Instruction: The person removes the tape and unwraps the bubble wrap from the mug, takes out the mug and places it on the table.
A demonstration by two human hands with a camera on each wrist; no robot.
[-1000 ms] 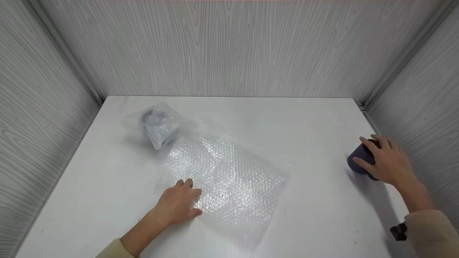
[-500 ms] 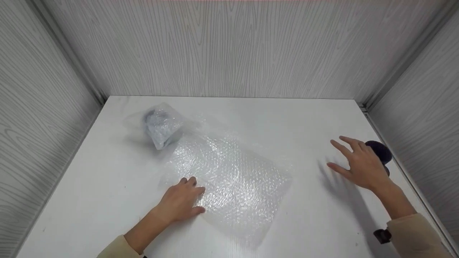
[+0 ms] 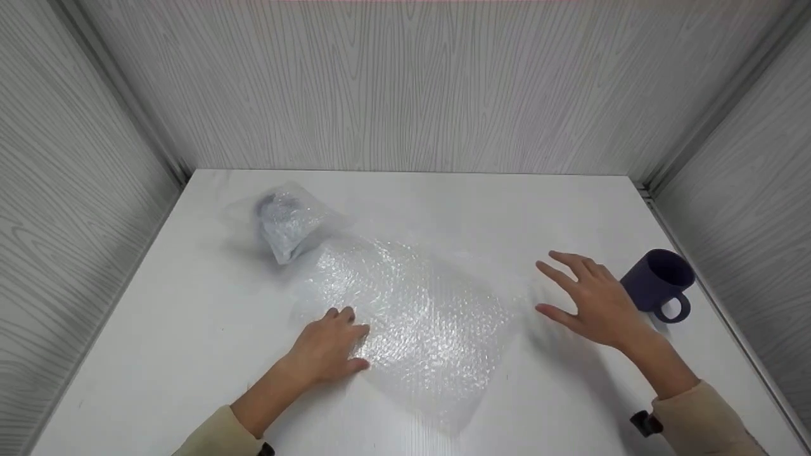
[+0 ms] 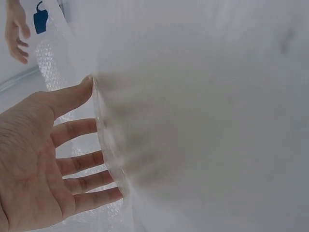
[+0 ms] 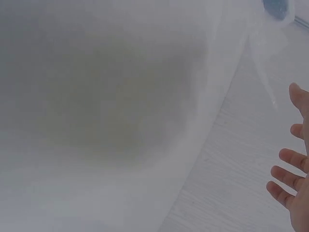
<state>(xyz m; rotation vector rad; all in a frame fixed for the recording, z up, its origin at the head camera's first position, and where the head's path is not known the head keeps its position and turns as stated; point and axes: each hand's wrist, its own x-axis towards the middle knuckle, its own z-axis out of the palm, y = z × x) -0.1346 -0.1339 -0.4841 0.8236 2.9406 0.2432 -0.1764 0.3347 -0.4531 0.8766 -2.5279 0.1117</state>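
Observation:
A clear sheet of bubble wrap (image 3: pixel 431 316) lies flat and skewed across the middle of the white table. My left hand (image 3: pixel 326 348) rests at its left edge; in the left wrist view, the straight fingertips of that hand (image 4: pixel 53 159) touch the edge of the sheet. To the right of the wrap, my right hand (image 3: pixel 599 304) hovers with fingers spread and holds nothing. Behind it a dark blue mug (image 3: pixel 643 285) stands upright, its handle toward the front right. The right wrist view shows the same right hand (image 5: pixel 295 159) with its fingers apart.
At the back left of the table (image 3: pixel 190 316) sits a bundle in bubble wrap (image 3: pixel 288 221), with something dark showing through. Its loose wrap reaches near the flat sheet. Grey wood-grain panels (image 3: pixel 405 88) stand behind and on both sides.
My right hand has let go of the mug near the right edge and moved left toward the bubble wrap. The mug stays there. My left hand and the sheet hardly shift.

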